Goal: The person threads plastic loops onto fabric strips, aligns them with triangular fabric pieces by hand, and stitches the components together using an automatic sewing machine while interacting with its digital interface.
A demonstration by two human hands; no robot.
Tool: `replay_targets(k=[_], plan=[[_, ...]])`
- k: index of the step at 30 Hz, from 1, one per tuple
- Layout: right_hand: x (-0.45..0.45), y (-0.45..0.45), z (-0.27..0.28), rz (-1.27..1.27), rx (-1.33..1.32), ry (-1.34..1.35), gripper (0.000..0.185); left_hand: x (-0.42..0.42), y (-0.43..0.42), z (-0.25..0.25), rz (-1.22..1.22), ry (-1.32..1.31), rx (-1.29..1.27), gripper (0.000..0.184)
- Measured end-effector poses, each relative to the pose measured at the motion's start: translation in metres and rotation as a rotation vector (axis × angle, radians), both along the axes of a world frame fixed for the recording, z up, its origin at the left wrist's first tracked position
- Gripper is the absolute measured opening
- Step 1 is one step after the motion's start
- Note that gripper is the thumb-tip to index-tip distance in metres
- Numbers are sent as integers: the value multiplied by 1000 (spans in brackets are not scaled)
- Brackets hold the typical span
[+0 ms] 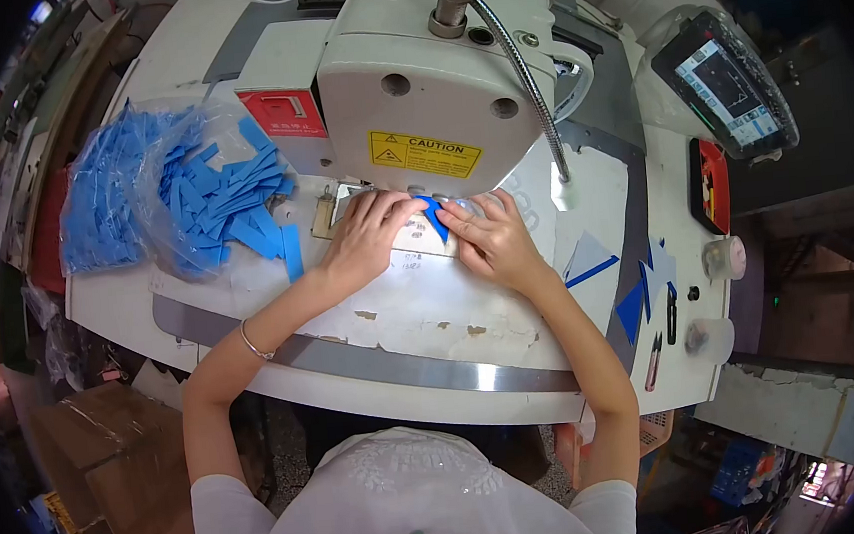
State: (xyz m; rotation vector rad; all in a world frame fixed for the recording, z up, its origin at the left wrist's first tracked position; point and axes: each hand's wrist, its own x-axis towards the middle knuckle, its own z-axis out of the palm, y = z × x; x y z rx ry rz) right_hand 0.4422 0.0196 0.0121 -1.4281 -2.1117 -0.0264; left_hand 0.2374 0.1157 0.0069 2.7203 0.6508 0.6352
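Under the head of a white sewing machine (423, 87), a small, pointed dark-blue piece (432, 216) of fabric or sheet material lies on a white plate with faint printed marks. My left hand (369, 233) is closed, its fingertips at the upper left edge of the blue piece. From the other side my right hand (493, 237) holds the right edge of the piece, fingers bent. The needle area is hidden behind the machine head and my fingers.
A clear plastic bag (130, 190) spills light-blue strips (226, 197) at the left. On the right are blue and white cut pieces (631, 311), small snips (653, 362), a black pen-like tool (671, 313), round containers (710, 340), a red tray (709, 184) and a control screen (724, 83).
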Motion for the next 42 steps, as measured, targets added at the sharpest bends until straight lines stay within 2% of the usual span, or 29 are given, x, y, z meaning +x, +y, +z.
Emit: replay_targets(k=[3, 7, 13, 19, 28, 37, 42], plan=[[-1, -2, 0, 1, -26, -33, 43, 2, -1, 3, -87, 3, 186, 48], [-8, -6, -5, -29, -36, -77, 42, 3, 1, 2, -135, 145, 392, 52], [-29, -31, -15, -87, -82, 6, 48, 2, 1, -3, -155, 159, 390, 53], [-26, -29, -16, -101, -113, 41, 49, 0, 5, 5, -197, 135, 195, 59], [-26, -30, -16, -103, -109, 41, 48, 1, 6, 4, -213, 131, 90, 57], [-23, -34, -12, -122, -117, 14, 49, 5, 4, 6, -240, 129, 103, 58], [-28, -26, -15, -109, -88, 34, 48, 3, 4, 2, -170, 146, 178, 58]])
